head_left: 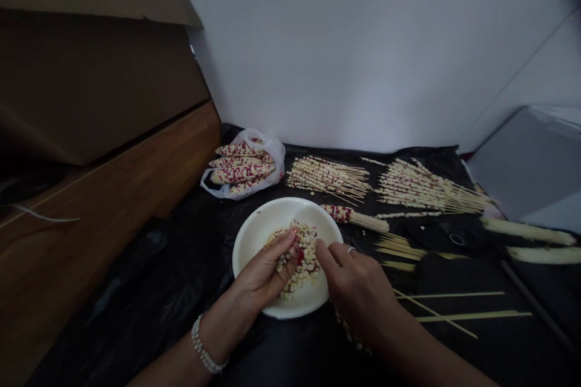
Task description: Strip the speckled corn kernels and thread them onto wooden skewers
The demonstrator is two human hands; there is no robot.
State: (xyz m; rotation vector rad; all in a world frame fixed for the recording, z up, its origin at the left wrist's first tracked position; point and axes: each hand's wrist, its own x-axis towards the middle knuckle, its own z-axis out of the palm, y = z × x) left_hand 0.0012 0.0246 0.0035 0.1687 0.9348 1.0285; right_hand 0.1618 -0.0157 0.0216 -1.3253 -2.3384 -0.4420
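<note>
Black plastic sheeting covers the surface. Nearest, a kernel-strung stick shows beneath the right hand, whose fingers bend inward; its grip is hidden. Left hand, curled closed around some kernels, is over a white bowl of loose kernels. Bare sticks lie right; farther, a partly stripped cob, strung bundles and, left, bagged cobs.

Left hand holding kernels over white bowl; right hand gripping half-hidden kernel skewer
</note>
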